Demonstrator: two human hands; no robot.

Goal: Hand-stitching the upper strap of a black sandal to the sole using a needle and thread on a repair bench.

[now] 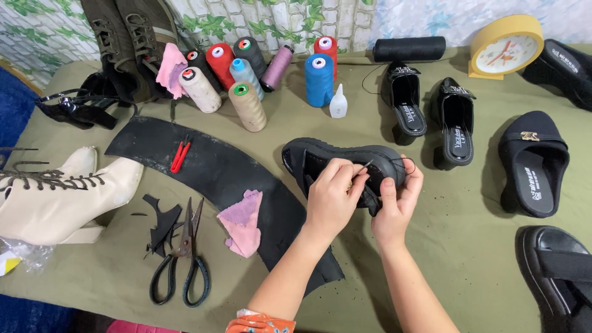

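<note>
Both hands on a black chunky-soled shoe [333,157], lying on its side near the middle of the table [468,246], sole toward the far edge.

Left hand [330,197]: closed in a pinch on a thin needle [365,168], fingertips against the shoe's upper. Black thread [404,161] runs from there, looping over the shoe's right end.

Right hand [398,200]: wrapped around the shoe's right end, thumb on the near face, fingers behind. Gripping and steadying it.

Around them:
- Curved black rubber sheet [216,169] runs from the left half of the table down under the left forearm. Red thread snips [180,155] lie on it; pink cloth scrap [243,222] overlaps its near edge.
- Black-handled scissors [184,259] near the near-left edge, beside black offcuts [161,222].
- Cream lace-up boot [55,191] on its side at the left edge.
- Thread cones [246,74] clustered at the far edge, left of centre: cream, beige, red, dark, light blue, mauve. Taller blue cone [319,79] just to their right, small white glue bottle [338,102] next to it.
- Black thread spool [410,49] lying flat at the far edge.
- Pair of black heeled mules [431,114] right of centre, well apart from the hands.
- Black slide sandal [533,163] near the right edge; another black sandal [555,271] in the near-right corner.
- Yellow round clock [505,44] at the far-right corner.
- Olive boots [126,37] at the far-left corner, pink cloth tucked on one.
</note>
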